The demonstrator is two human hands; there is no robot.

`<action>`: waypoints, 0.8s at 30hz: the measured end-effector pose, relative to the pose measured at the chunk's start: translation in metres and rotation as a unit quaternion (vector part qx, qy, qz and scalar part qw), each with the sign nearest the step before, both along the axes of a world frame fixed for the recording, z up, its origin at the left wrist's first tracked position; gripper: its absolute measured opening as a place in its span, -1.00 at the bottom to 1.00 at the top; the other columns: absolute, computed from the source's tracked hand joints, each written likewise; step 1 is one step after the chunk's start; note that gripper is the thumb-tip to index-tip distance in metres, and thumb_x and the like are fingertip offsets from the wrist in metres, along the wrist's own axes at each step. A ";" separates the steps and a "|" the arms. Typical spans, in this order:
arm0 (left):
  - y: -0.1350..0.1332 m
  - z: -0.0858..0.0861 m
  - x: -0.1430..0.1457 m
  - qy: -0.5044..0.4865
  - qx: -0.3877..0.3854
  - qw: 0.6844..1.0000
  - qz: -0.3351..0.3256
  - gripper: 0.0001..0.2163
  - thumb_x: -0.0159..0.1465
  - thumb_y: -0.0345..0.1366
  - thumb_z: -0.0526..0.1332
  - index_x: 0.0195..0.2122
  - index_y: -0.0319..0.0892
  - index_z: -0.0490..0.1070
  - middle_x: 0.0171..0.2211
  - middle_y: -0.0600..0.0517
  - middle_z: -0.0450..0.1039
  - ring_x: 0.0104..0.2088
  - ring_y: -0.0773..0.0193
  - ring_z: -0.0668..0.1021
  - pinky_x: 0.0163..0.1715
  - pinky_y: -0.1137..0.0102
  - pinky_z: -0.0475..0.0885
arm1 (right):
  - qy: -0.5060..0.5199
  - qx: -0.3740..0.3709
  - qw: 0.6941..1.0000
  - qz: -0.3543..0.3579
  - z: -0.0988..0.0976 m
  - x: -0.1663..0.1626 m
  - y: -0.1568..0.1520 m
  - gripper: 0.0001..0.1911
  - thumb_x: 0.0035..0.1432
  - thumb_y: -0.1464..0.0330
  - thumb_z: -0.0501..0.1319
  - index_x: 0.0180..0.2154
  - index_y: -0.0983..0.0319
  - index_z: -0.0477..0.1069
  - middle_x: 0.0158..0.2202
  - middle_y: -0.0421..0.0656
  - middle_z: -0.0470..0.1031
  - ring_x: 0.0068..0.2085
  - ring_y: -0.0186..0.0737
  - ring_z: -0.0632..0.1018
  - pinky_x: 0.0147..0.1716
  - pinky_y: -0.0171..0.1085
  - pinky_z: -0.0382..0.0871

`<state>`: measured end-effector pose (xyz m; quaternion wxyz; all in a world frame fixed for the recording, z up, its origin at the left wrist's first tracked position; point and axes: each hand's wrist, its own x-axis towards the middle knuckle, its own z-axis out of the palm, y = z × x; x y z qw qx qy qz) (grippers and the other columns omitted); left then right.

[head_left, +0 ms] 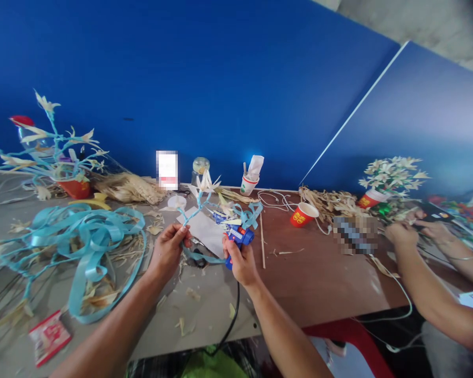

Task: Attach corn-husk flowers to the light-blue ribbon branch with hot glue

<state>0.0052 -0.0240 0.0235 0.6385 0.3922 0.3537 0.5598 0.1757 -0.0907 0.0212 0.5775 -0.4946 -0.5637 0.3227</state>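
Note:
My left hand [168, 251] pinches the lower end of a flower stem [192, 212] wrapped in light blue ribbon, with a pale dried-husk flower [207, 181] at its top. My right hand [242, 264] is wrapped round the handle of a blue glue gun [242, 235], whose nozzle points left toward the stem. A black cord [235, 311] runs down from the gun. Near the nozzle, pale petals and a loop of blue ribbon [249, 214] show; whether they touch the gun I cannot tell. Beneath both hands lies a white sheet [207, 231], partly covering dark scissors-like handles.
A heap of blue ribbon [90, 236] and a red cup [74, 188] of blue-stemmed flowers are at left. A red cup [304, 214] and white cables stand right of the gun. Further right, another person's hands [404, 231] work beside a cup of white flowers [392, 176].

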 end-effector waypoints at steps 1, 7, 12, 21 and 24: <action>0.000 0.000 0.000 0.000 0.000 1.000 -0.001 -0.79 0.04 -0.23 0.34 -0.49 -0.24 0.36 -0.59 0.13 0.35 -0.61 0.48 0.34 -0.53 0.51 0.22 | 0.015 -0.004 1.000 0.012 0.001 0.000 -0.001 -0.61 0.21 0.08 0.00 -0.50 0.23 0.23 -0.61 -0.26 0.20 -0.60 -0.40 0.19 -0.61 -0.36 0.08; -0.002 0.002 0.000 -0.012 0.001 1.000 -0.012 -0.79 0.04 -0.22 0.34 -0.49 -0.24 0.36 -0.60 0.13 0.34 -0.61 0.48 0.34 -0.54 0.52 0.21 | 0.052 -0.008 0.998 0.030 0.003 -0.002 0.002 -0.62 0.19 0.06 0.03 -0.42 0.24 0.29 -0.59 -0.26 0.20 -0.58 -0.40 0.20 -0.59 -0.36 0.06; -0.003 0.003 0.000 -0.030 -0.004 0.999 -0.028 -0.79 0.04 -0.22 0.34 -0.47 -0.24 0.38 -0.60 0.13 0.36 -0.62 0.47 0.35 -0.56 0.52 0.21 | 0.052 -0.005 0.998 0.044 0.002 -0.003 0.005 -0.60 0.18 0.03 0.03 -0.39 0.24 0.31 -0.58 -0.26 0.21 -0.58 -0.40 0.19 -0.58 -0.36 0.07; -0.004 0.003 0.000 -0.043 -0.010 0.998 -0.034 -0.80 0.04 -0.23 0.34 -0.45 -0.25 0.40 -0.62 0.13 0.34 -0.63 0.47 0.35 -0.58 0.52 0.23 | 0.086 -0.025 0.995 0.040 -0.001 -0.003 0.006 -0.56 0.17 0.02 0.03 -0.32 0.28 0.36 -0.57 -0.25 0.24 -0.58 -0.42 0.21 -0.58 -0.37 0.10; -0.004 0.003 0.001 -0.042 -0.011 0.999 -0.031 -0.80 0.04 -0.23 0.34 -0.45 -0.25 0.40 -0.63 0.13 0.33 -0.64 0.48 0.33 -0.59 0.53 0.22 | 0.093 -0.009 0.994 0.059 0.000 -0.004 0.005 -0.55 0.15 0.00 0.04 -0.32 0.27 0.36 -0.55 -0.24 0.25 -0.54 -0.39 0.27 -0.56 -0.37 0.14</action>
